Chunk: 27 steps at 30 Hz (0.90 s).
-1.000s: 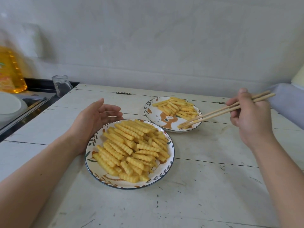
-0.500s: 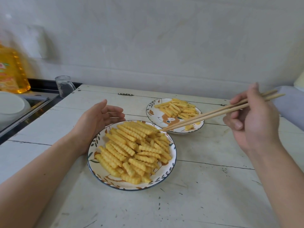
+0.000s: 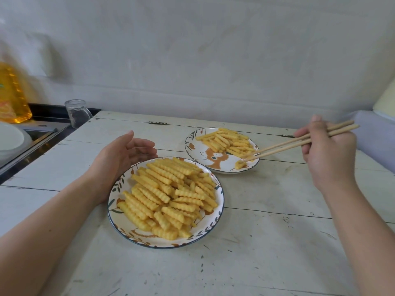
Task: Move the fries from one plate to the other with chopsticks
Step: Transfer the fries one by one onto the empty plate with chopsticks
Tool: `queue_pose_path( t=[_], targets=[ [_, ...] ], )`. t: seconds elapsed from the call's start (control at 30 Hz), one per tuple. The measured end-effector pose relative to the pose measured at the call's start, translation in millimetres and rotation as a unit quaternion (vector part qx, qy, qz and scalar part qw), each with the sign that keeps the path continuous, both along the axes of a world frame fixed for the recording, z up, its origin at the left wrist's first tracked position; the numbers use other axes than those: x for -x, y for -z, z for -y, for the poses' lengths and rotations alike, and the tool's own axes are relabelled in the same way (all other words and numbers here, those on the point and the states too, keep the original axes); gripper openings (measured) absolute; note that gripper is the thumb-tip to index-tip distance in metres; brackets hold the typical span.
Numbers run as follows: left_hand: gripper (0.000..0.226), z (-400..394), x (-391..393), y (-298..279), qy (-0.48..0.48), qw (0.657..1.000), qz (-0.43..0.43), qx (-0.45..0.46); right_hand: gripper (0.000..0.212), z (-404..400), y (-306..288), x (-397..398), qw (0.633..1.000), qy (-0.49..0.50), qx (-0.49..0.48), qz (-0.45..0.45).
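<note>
A heap of crinkle-cut fries (image 3: 171, 195) fills the near plate (image 3: 119, 225), which has a leaf pattern and a blue rim. The far plate (image 3: 188, 144), with a bear picture, holds a smaller pile of fries (image 3: 228, 141). My right hand (image 3: 329, 150) grips a pair of wooden chopsticks (image 3: 288, 144). Their tips reach the front right of the far plate, at a single fry (image 3: 239, 165) lying there. My left hand (image 3: 119, 159) rests open on the table against the near plate's left rim, fingers relaxed, holding nothing.
The plates stand on a worn white plank table (image 3: 267, 242) against a white wall. Left of it is a dark counter with a yellow oil bottle (image 3: 10, 92), a small glass jar (image 3: 77, 113) and a white dish (image 3: 8, 137). A lavender object (image 3: 376, 133) sits at the right edge.
Half a second ago the chopstick tips pointed at the near plate's far rim. They have swung back right and now sit at the lone fry on the far plate. My left hand stays put.
</note>
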<state>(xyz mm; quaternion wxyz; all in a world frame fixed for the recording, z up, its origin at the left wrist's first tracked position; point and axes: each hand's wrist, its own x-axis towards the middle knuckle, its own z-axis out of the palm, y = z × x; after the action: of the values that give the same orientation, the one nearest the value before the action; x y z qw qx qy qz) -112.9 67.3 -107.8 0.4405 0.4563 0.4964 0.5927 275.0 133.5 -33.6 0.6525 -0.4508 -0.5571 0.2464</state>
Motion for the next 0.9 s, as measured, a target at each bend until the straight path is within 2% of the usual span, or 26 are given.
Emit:
queue_pose_path(
  t=[0.2,0.37,0.47,0.57,0.7,0.83,0.9],
  targets=[
    [0.060,1,-1,0,0.003,1.000,0.001,0.001,0.046,2,6,6,0.999,0.005,-0.004,0.053],
    [0.059,2,-1,0,0.003,1.000,0.001,0.000,0.048,6,8,16,0.998,-0.007,-0.035,0.048],
    [0.058,2,-1,0,0.005,1.000,0.001,0.002,0.050,14,0,20,0.998,-0.027,-0.037,-0.048],
    [0.059,1,0,-1,0.004,1.000,0.004,0.002,0.053,24,-11,25,0.982,-0.107,-0.016,-0.158],
    [0.060,1,0,0,0.004,1.000,0.011,-0.001,0.058,33,-12,33,0.968,-0.196,0.023,-0.155],
    [0.060,1,-1,0,0.005,1.000,0.005,-0.001,0.049,25,-20,17,0.977,-0.136,0.009,-0.165],
    [0.059,1,-1,-1,0.007,1.000,0.005,-0.003,0.051,17,-19,7,0.992,-0.071,0.000,-0.108]
  ],
)
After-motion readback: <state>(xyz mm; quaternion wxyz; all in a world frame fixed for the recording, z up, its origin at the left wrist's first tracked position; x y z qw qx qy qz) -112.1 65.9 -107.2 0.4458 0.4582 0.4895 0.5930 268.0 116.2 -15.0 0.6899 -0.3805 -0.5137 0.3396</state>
